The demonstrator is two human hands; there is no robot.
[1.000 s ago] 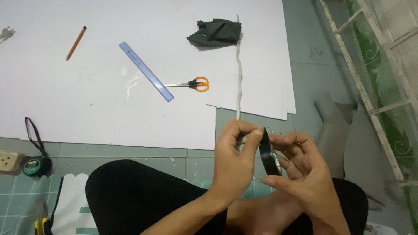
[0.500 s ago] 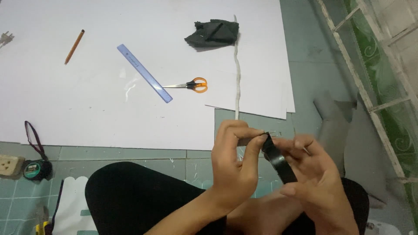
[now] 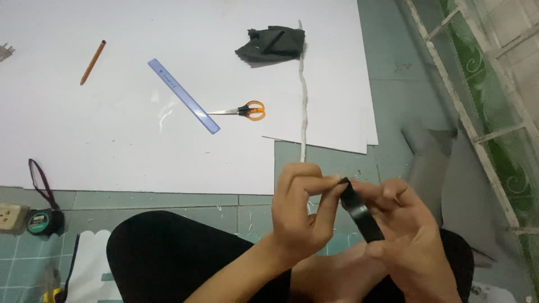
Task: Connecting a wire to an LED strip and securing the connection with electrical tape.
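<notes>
Green floor tiles run under us, and most of them are covered by a big white sheet [image 3: 112,134] that fills the upper left of the view. We start at the far left edge, where a tape measure [image 3: 40,220] with a dark wrist loop sits on the tiles just below the sheet, beside a pale socket block [image 3: 10,216]. On the sheet itself lie a pencil [image 3: 92,62], then a blue ruler [image 3: 183,96] set on a slant, then orange-handled scissors [image 3: 241,110] closed and touching nothing. Further right a crumpled dark cloth [image 3: 272,44] rests near the top, and a thin white strip [image 3: 303,90] runs down the sheet from beside it toward us. None of these tools is in our hands.

Closer in, above our dark-clad knee, our left hand [image 3: 300,216] pinches its thumb and forefinger narrowly on the loose end of a black tape roll [image 3: 362,216]. Our right hand [image 3: 410,247] cups the roll from the right, fingers curled round it, holding it on edge. We judge the work to be at its start: the tape's end is just being picked free, only a very short bit looks lifted, and no length is pulled out or cut or stuck anywhere that we can see. At the far right stands a white metal grille [image 3: 477,134] with greenery behind.
</notes>
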